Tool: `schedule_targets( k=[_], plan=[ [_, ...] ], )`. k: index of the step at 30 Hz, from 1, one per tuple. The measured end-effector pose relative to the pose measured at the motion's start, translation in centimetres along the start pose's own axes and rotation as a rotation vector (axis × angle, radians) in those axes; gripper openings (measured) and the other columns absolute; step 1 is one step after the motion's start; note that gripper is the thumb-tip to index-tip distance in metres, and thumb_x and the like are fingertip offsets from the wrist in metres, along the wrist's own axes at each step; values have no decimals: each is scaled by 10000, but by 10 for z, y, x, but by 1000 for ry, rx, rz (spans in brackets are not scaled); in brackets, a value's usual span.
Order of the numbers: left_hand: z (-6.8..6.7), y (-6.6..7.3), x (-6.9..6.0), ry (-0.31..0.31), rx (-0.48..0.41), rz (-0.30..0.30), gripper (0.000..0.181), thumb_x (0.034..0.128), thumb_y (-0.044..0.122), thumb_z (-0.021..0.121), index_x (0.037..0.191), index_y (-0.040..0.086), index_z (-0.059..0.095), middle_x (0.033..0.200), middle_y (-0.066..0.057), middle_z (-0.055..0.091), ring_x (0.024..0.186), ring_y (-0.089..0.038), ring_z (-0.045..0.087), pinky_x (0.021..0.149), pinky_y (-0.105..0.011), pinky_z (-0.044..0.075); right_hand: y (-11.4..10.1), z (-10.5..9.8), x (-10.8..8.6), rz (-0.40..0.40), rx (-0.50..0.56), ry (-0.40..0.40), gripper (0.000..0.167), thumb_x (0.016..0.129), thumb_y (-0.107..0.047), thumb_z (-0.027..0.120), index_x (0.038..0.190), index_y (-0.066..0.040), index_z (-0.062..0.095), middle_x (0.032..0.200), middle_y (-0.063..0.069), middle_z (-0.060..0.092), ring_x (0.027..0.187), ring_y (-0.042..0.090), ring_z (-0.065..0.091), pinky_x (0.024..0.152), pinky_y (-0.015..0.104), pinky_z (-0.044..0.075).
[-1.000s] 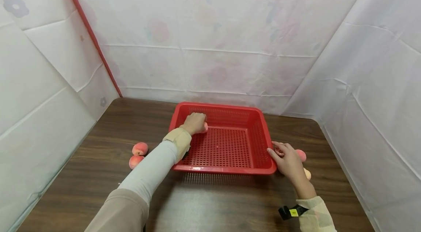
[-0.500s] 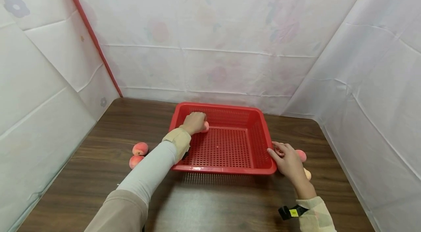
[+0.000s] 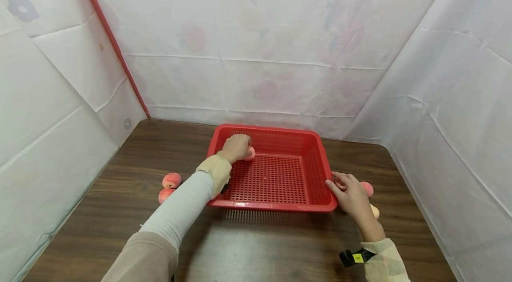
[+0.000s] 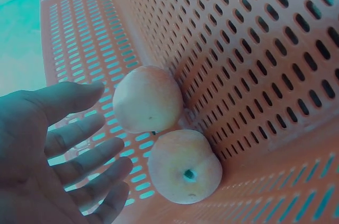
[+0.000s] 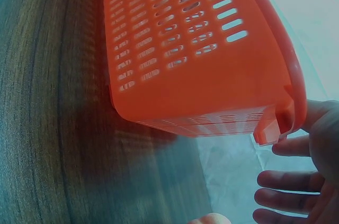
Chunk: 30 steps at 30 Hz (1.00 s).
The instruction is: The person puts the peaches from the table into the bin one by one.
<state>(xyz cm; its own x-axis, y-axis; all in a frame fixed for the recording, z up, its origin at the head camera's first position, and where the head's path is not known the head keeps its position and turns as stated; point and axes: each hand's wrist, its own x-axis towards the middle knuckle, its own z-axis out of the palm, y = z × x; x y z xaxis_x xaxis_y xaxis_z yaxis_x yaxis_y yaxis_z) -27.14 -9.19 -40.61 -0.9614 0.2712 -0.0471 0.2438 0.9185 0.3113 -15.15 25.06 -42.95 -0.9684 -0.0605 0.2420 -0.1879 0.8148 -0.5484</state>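
A red plastic basket (image 3: 266, 180) with slotted walls stands on the table. My left hand (image 3: 237, 147) is inside it at the back left corner, beside a peach (image 3: 250, 153). Two peaches show in the left wrist view: one (image 4: 148, 98) near the thumb and another (image 4: 185, 167) lower, against the slotted wall. The fingers of my left hand (image 4: 79, 155) are spread and loosely bent, apart from both fruits. At the basket's right side, my right hand (image 3: 350, 195) holds the rim (image 5: 286, 54) between thumb and index finger, the thumb tip hidden behind it. Its other fingers extend loosely.
Two more peaches lie on the table left of the basket, one peach (image 3: 172, 180) behind the other peach (image 3: 166, 195). Right of the right hand are a pink peach (image 3: 366, 189) and a paler one (image 3: 375, 211). White sheets (image 3: 240, 42) enclose the brown table (image 3: 256, 246).
The left hand has shifted very slightly toward the back left, and a little more of the peach beside it shows. The right hand and basket hold still.
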Motion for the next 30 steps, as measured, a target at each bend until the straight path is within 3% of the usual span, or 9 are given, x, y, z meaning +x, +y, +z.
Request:
schedule_targets(
  k=[5, 10, 21, 30],
  plan=[
    [-3, 1, 0, -19, -4, 2, 262, 883, 137, 643, 1122, 32, 670, 1073, -104, 657, 934, -253, 606, 824, -422, 489, 0, 0, 1, 8, 2, -2, 438, 886, -313, 684, 1189, 1, 651, 1008, 183, 617, 887, 316, 579, 760, 469, 478],
    [-6, 1, -1, -21, 4, 2, 241, 896, 155, 639, 1105, 37, 669, 1041, -101, 655, 902, -260, 604, 791, -421, 490, -1, 0, 3, 11, -1, -10, 445, 889, -323, 679, 1194, 0, 649, 995, 174, 611, 857, 284, 565, 746, 452, 475],
    [-11, 3, -4, 24, -62, -1, 342, 871, 167, 687, 1188, 43, 651, 1137, -101, 650, 991, -288, 610, 851, -450, 476, 0, -1, 3, 16, -6, -17, 444, 895, -339, 669, 1197, -14, 650, 1037, 191, 617, 906, 304, 573, 784, 479, 472],
    [-27, 8, -6, 23, -89, 2, 390, 834, 177, 741, 1195, 57, 653, 1140, -81, 649, 1008, -258, 599, 876, -449, 453, -1, -1, 0, 24, -10, -19, 447, 902, -344, 659, 1199, -11, 647, 1030, 186, 609, 886, 312, 569, 765, 477, 472]
  ],
)
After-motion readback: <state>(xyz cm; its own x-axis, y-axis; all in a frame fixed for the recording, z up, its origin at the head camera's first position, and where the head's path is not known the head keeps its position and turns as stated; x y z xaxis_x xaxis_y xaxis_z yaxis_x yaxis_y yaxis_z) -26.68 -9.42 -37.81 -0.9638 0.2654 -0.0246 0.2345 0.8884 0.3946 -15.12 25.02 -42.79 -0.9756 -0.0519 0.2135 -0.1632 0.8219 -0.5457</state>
